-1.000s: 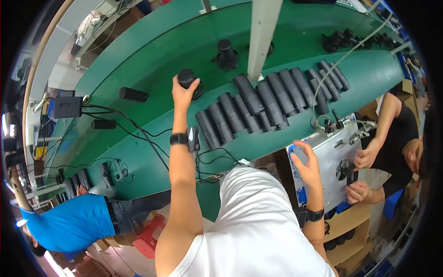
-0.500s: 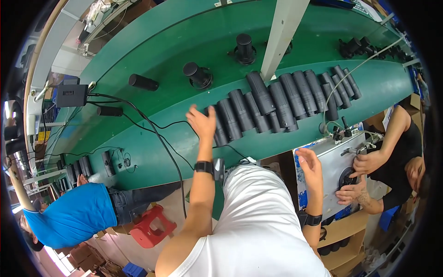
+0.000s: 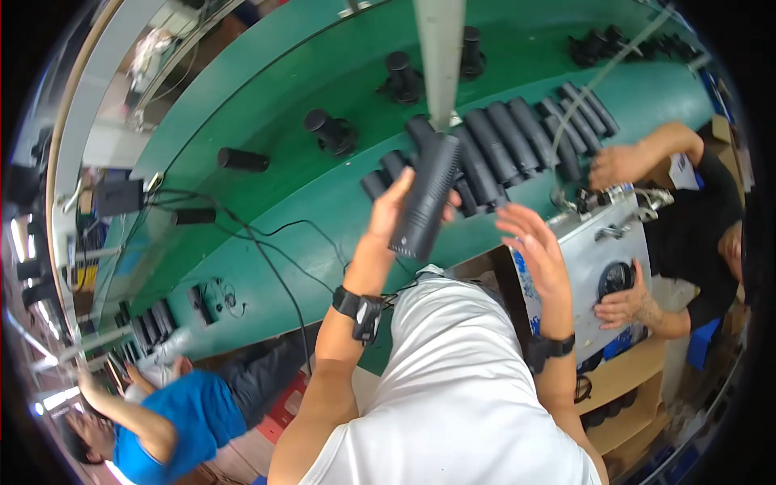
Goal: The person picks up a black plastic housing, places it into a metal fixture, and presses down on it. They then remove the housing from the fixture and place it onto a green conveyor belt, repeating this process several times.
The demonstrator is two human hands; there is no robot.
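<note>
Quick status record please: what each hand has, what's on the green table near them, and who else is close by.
left hand: lifted above the table, gripping a black cylinder held tilted
right hand: open, fingers spread, holding nothing, beside the cylinder
wrists: dark band on each
green table: row of black cylinders lying side by side; several more standing apart; black cables
grey metal fixture: at the table's right edge
others: person in black with hands on the fixture; person in blue lower left
</note>
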